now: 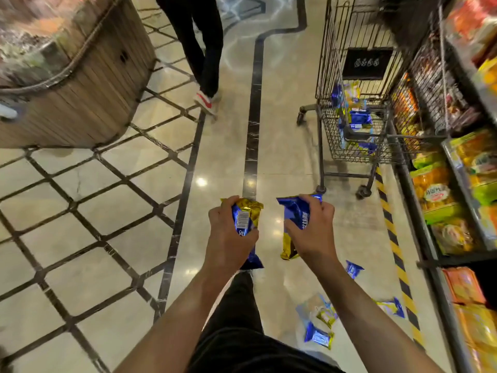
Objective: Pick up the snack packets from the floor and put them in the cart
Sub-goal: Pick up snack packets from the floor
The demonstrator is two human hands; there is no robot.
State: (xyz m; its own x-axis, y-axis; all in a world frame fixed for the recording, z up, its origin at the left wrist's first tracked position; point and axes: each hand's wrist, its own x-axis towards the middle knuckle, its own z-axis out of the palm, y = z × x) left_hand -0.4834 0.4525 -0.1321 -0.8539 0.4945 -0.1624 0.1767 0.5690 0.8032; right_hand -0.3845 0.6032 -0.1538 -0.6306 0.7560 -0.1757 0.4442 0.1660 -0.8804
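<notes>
My left hand [227, 232] grips a blue and gold snack packet [248, 214] held above the floor. My right hand [312, 230] grips a second blue and gold packet [294, 208] beside it. The wire shopping cart [328, 109] stands ahead to the right with several blue and yellow packets [356, 119] inside. Several more blue packets lie on the floor behind my hands: one [353, 269] near my right forearm, one [392, 306] by the striped tape, a small pile [320, 333] lower down.
Shelves of orange and green snack bags [462, 200] run along the right, edged by yellow-black floor tape [395, 243]. A round wooden display stand [88, 84] fills the upper left. Another person's legs [204, 55] stand ahead on the aisle.
</notes>
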